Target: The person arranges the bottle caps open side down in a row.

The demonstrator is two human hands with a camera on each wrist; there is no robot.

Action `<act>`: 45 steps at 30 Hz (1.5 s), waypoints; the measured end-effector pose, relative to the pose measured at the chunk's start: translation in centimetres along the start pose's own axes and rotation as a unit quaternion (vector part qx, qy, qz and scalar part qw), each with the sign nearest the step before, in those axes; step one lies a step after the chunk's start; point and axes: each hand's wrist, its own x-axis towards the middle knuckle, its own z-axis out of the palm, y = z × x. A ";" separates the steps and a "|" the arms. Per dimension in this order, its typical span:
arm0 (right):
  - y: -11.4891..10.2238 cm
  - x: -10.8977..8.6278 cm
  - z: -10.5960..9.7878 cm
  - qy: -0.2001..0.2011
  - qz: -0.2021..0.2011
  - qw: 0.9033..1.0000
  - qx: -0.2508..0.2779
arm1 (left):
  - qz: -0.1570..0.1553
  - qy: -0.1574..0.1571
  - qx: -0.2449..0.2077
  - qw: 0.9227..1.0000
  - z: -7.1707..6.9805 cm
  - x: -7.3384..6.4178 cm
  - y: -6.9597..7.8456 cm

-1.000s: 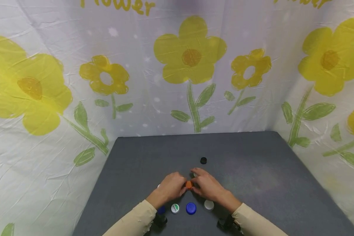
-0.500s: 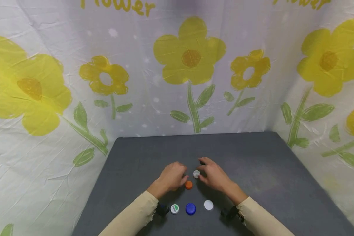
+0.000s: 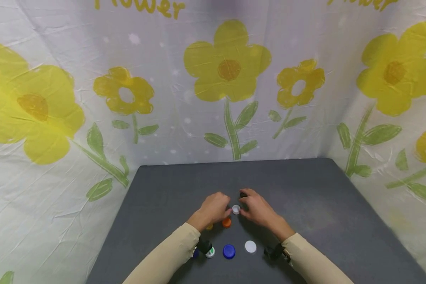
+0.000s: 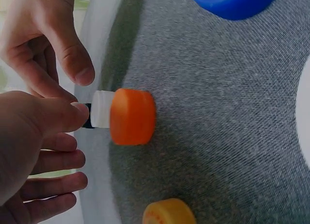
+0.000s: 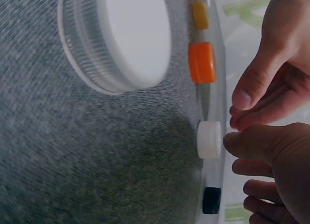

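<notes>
A small white bottle cap [image 3: 236, 209] stands on the dark table between my two hands. My left hand [image 3: 214, 207] is just left of it, with thumb and fingers apart and nothing held. To its right hovers my right hand [image 3: 259, 208], its thumb close to the cap in the right wrist view; whether they touch I cannot tell. An orange cap [image 4: 132, 116] sits nearer me, in front of the white one. Behind my right fingers a black cap [image 5: 211, 200] is partly covered in the head view. A yellow cap [image 3: 209, 227] lies by my left wrist.
Nearer me stand a blue cap [image 3: 228, 251], a larger white cap [image 3: 250, 246], a white-and-green cap [image 3: 210, 253] and a dark blue cap [image 3: 195, 253], the last two partly behind the left wrist camera. A flower-printed sheet [image 3: 184, 130] surrounds the table [image 3: 291, 177].
Both hands have left the orange cap and moved farther away from me, toward the small white cap. Most recently, my left hand has shifted right, uncovering the yellow cap.
</notes>
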 end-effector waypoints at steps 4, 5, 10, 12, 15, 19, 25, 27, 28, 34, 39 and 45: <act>0.2 -0.1 0.5 -0.010 0.008 1.000 0.005 | -0.005 -0.009 -0.007 1.000 0.8 0.4 0.0; 0.3 -0.1 0.7 -0.011 0.008 1.000 0.005 | -0.006 -0.012 -0.009 1.000 0.9 0.5 0.1; 0.6 -0.3 1.5 -0.005 0.005 1.000 0.004 | -0.011 -0.019 -0.019 1.000 1.3 0.8 0.4; 0.7 -0.3 1.7 -0.001 0.002 1.000 0.001 | -0.011 -0.022 -0.023 0.999 1.4 0.9 0.5; 0.7 -0.4 2.0 0.006 -0.001 1.000 -0.004 | -0.009 -0.021 -0.029 0.999 1.4 1.1 0.6; 0.6 -0.3 1.7 0.011 0.002 1.000 0.001 | -0.006 -0.018 -0.039 0.999 1.4 1.1 0.7; 0.3 -0.3 0.6 0.012 0.015 1.000 0.024 | 0.003 -0.009 -0.064 0.998 0.5 0.8 0.7; 0.2 -0.2 0.3 0.014 0.020 0.999 0.030 | 0.006 -0.004 -0.081 0.997 0.2 0.7 0.6; 0.2 -0.2 0.1 0.015 0.023 0.999 0.034 | 0.006 -0.003 -0.090 0.996 0.0 0.6 0.5; -0.2 -0.1 -0.6 0.022 0.032 0.998 0.042 | 0.008 0.014 -0.119 0.993 -0.5 0.2 0.2; -0.6 -0.3 -1.2 0.028 0.026 0.998 0.056 | 0.022 0.042 -0.117 0.992 -1.0 -0.5 0.2; -0.9 -0.5 -2.0 0.033 0.041 0.994 0.096 | 0.051 0.097 -0.075 0.991 -1.3 -1.6 0.5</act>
